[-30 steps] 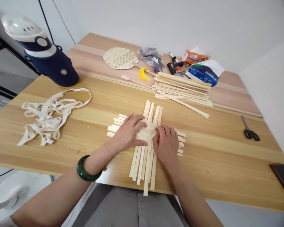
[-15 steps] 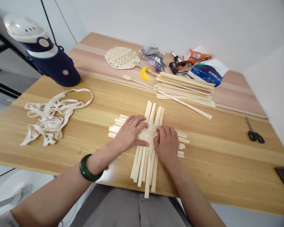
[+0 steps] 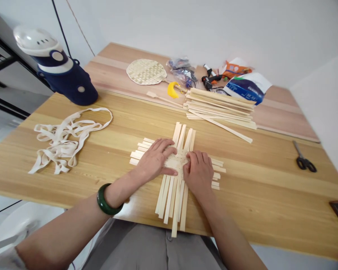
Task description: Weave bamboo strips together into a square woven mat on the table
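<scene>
Weave of pale flat strips (image 3: 173, 164): lies on wooden table (image 3: 270, 195) near front edge. Left hand (image 3: 157, 156): rests over its left part, thumb and fingers spread apart. Right hand (image 3: 198, 170): fingers curled at its right part; whether they pinch a strip, cannot tell. Beyond: bundle of loose strips (image 3: 219, 105); woven fan (image 3: 146, 71). Farther right: scissors (image 3: 300, 155), black-handled.

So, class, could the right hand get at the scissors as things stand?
Probably yes: the scissors lie off to the right of the right hand, with only the ends of the woven strips and tabletop between. The hand would likely have to leave the strips and stretch.
</scene>
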Tool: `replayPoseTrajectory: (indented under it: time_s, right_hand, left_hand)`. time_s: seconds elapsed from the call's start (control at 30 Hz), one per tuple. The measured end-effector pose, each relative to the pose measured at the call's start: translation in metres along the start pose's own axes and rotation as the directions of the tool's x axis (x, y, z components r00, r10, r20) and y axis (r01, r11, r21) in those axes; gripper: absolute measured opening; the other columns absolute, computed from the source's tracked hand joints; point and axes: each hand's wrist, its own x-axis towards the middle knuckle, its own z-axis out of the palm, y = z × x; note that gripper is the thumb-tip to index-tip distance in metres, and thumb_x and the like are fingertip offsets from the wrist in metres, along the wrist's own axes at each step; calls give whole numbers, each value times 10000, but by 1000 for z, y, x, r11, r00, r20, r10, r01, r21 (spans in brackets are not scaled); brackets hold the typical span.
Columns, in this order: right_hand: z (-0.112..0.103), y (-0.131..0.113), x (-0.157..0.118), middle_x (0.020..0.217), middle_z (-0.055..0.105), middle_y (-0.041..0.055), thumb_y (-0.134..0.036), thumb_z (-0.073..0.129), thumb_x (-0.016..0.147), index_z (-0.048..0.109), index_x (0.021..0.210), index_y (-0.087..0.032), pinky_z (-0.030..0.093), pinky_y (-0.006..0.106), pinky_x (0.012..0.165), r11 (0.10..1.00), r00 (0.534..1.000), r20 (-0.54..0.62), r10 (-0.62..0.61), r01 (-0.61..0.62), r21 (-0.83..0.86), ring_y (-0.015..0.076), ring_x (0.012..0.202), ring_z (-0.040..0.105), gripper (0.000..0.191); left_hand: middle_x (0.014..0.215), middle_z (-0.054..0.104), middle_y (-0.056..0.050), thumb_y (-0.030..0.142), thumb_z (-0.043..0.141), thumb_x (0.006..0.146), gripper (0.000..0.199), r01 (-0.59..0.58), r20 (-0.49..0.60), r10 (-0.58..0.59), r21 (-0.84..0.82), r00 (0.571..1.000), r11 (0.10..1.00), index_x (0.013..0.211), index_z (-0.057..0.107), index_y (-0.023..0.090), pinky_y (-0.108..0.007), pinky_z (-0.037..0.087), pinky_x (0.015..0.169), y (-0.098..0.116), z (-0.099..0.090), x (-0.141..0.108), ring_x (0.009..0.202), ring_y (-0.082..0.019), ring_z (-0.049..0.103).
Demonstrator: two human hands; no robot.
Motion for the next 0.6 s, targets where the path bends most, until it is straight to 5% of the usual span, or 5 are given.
replayPoseTrajectory:
  time_s: [0.6]
  right_hand:
    - [-4,0,-3,1026,647,101,-125,535,819,594,1026,-172,404,387,814,983,972,-170,160,-172,-57,269,936,510,220]
  left_hand:
    - [1373,527,-180,509,877,607,813,6,-19,-5,29,1000,1000,1238,502,159,-542,288,1177,1,0,-3,1321,-323,485]
